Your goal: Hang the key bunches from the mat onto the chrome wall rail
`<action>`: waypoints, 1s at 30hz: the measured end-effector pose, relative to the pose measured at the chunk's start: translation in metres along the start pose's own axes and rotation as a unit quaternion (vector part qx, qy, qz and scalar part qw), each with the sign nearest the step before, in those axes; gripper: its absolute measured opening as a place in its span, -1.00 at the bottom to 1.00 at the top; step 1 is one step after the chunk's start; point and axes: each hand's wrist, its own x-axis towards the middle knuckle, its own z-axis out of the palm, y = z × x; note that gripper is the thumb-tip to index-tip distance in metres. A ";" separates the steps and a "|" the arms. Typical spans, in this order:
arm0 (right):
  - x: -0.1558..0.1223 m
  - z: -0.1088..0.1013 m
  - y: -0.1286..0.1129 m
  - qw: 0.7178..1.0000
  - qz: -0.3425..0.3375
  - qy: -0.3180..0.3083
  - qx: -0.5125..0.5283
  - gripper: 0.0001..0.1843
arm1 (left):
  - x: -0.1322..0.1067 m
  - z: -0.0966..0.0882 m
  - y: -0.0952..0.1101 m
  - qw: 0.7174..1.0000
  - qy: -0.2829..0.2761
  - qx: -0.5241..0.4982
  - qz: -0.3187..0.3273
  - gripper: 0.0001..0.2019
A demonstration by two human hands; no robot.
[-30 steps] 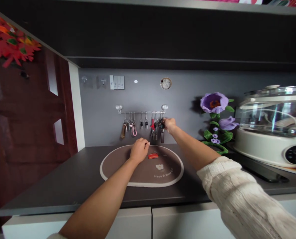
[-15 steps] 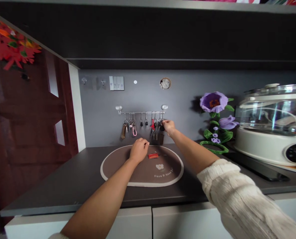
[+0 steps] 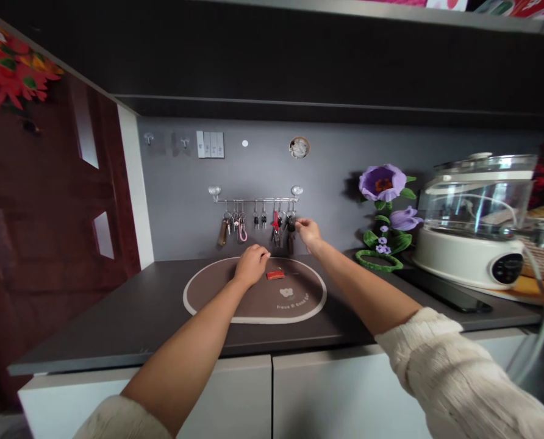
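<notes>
One dark key bunch (image 3: 291, 226) hangs at the right end of a metal key rail (image 3: 254, 200) that is fixed on the grey wall above the counter (image 3: 116, 317). The right hand (image 3: 309, 234) is stretched out to this bunch, and its grip is pinched on it with thumb and fingertips, though the contact is small in the view. More keys hang on the same rail to the left: a red key (image 3: 275, 221) just beside the dark bunch, then two small black keys (image 3: 259, 221), a pink loop (image 3: 243, 233) and a brown tag (image 3: 221, 232) near the left end. Below the rail, an oval brown mat (image 3: 199, 310) with a pale border lies flat on the counter, and on it lies a small red key fob (image 3: 275, 275), apart from the hanging keys. The left hand (image 3: 252, 266) rests on the mat just left of this fob; its grip is loosely clenched with the fingers curled in, and I cannot tell if something is inside it. Both arms come from cream knitted sleeves (image 3: 459, 378). Further right on the counter stand purple artificial flowers (image 3: 384, 183) against the wall, and beyond them a white steamer (image 3: 468, 259) with a clear lid. On the wall above the rail there is a row of light switches (image 3: 210, 144). At the left side a dark red door (image 3: 38, 231) carries a red flower decoration (image 3: 7, 67), and under the counter are white cabinet doors (image 3: 327, 390).
</notes>
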 end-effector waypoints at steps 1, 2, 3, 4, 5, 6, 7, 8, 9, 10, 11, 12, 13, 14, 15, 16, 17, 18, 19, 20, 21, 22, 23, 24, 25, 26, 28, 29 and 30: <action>-0.006 -0.001 0.001 1.000 0.001 -0.010 0.005 -0.85 | 0.000 0.000 0.000 1.000 -0.004 0.001 0.001 -0.77; -0.012 -0.002 0.002 1.000 0.002 -0.024 0.008 -0.85 | 0.000 -0.001 0.001 1.000 -0.008 0.002 0.003 -0.78; -0.018 -0.003 0.004 0.999 0.002 -0.041 0.008 -0.86 | -0.001 -0.001 0.001 1.000 -0.012 0.003 0.005 -0.78; -0.025 -0.003 0.007 0.998 0.000 -0.059 0.007 -0.86 | -0.001 -0.001 0.001 1.000 -0.017 0.004 0.006 -0.79; -0.031 -0.004 0.011 0.997 -0.003 -0.079 0.005 -0.86 | -0.001 -0.001 0.001 1.000 -0.021 0.005 0.007 -0.79; -0.038 -0.004 0.016 0.995 -0.007 -0.096 0.001 -0.85 | -0.001 0.000 0.001 1.000 -0.024 0.005 0.007 -0.80; -0.044 -0.004 0.020 0.994 -0.013 -0.109 -0.006 -0.84 | -0.001 0.000 0.000 1.000 -0.028 0.005 0.008 -0.80; -0.050 -0.004 0.025 0.993 -0.018 -0.117 -0.017 -0.83 | -0.001 0.001 -0.001 0.999 -0.033 0.005 0.008 -0.80; -0.055 -0.004 0.029 0.991 -0.022 -0.124 -0.033 -0.83 | -0.001 0.002 -0.002 0.999 -0.037 0.006 0.009 -0.81; -0.060 -0.005 0.033 0.989 -0.027 -0.133 -0.053 -0.83 | -0.002 0.003 -0.003 0.999 -0.040 0.007 0.010 -0.81; -0.064 -0.005 0.036 0.986 -0.033 -0.145 -0.078 -0.84 | -0.002 0.003 -0.004 0.999 -0.045 0.007 0.010 -0.81; -0.067 -0.006 0.038 0.980 -0.043 -0.161 -0.107 -0.85 | -0.002 0.003 -0.005 0.999 -0.049 0.008 0.010 -0.81; -0.070 -0.006 0.039 0.973 -0.056 -0.178 -0.139 -0.86 | -0.002 0.004 -0.005 0.998 -0.053 0.010 0.009 -0.81; -0.072 -0.007 0.039 0.963 -0.069 -0.192 -0.175 -0.86 | -0.002 0.003 -0.005 0.998 -0.057 0.010 0.008 -0.81; -0.073 -0.008 0.039 0.952 -0.080 -0.204 -0.212 -0.87 | -0.003 0.003 -0.006 0.998 -0.061 0.011 0.007 -0.81; -0.074 -0.009 0.039 0.942 -0.087 -0.211 -0.248 -0.86 | -0.003 0.003 -0.005 0.998 -0.065 0.010 0.006 -0.82; -0.075 -0.009 0.038 0.932 -0.091 -0.214 -0.279 -0.86 | -0.003 0.003 -0.005 0.998 -0.069 0.010 0.005 -0.82; -0.075 -0.010 0.038 0.923 -0.094 -0.217 -0.305 -0.86 | -0.003 0.002 -0.005 0.997 -0.074 0.008 0.003 -0.82; -0.075 -0.010 0.038 0.915 -0.099 -0.220 -0.324 -0.86 | -0.003 0.002 -0.005 0.997 -0.078 0.007 0.002 -0.82; -0.076 -0.010 0.038 0.908 -0.109 -0.223 -0.338 -0.86 | -0.003 0.002 -0.005 0.997 -0.083 0.006 0.001 -0.82; -0.076 -0.010 0.039 0.901 -0.122 -0.228 -0.348 -0.86 | -0.003 0.003 -0.005 0.996 -0.087 0.006 -0.001 -0.82; -0.075 -0.009 0.040 0.894 -0.137 -0.233 -0.356 -0.86 | -0.003 0.003 -0.006 0.996 -0.092 0.007 -0.003 -0.82; -0.075 -0.009 0.041 0.888 -0.151 -0.238 -0.362 -0.86 | -0.003 0.003 -0.006 0.995 -0.096 0.009 -0.004 -0.81; -0.075 -0.008 0.041 0.883 -0.165 -0.242 -0.366 -0.85 | -0.003 0.004 -0.006 0.995 -0.100 0.010 -0.005 -0.81; -0.075 -0.008 0.042 0.879 -0.175 -0.245 -0.370 -0.85 | -0.004 0.004 -0.007 0.995 -0.103 0.012 -0.005 -0.81; -0.075 -0.007 0.042 0.875 -0.182 -0.247 -0.374 -0.84 | -0.004 0.005 -0.007 0.994 -0.106 0.014 -0.005 -0.80; -0.075 -0.006 0.042 0.867 -0.192 -0.253 -0.384 -0.83 | -0.003 0.005 -0.007 0.994 -0.109 0.017 -0.003 -0.80; -0.075 -0.006 0.042 0.862 -0.197 -0.256 -0.390 -0.83 | -0.003 0.005 -0.008 0.994 -0.111 0.019 -0.002 -0.80; -0.075 -0.006 0.042 0.857 -0.201 -0.260 -0.396 -0.83 | -0.003 0.005 -0.008 0.993 -0.112 0.020 -0.001 -0.79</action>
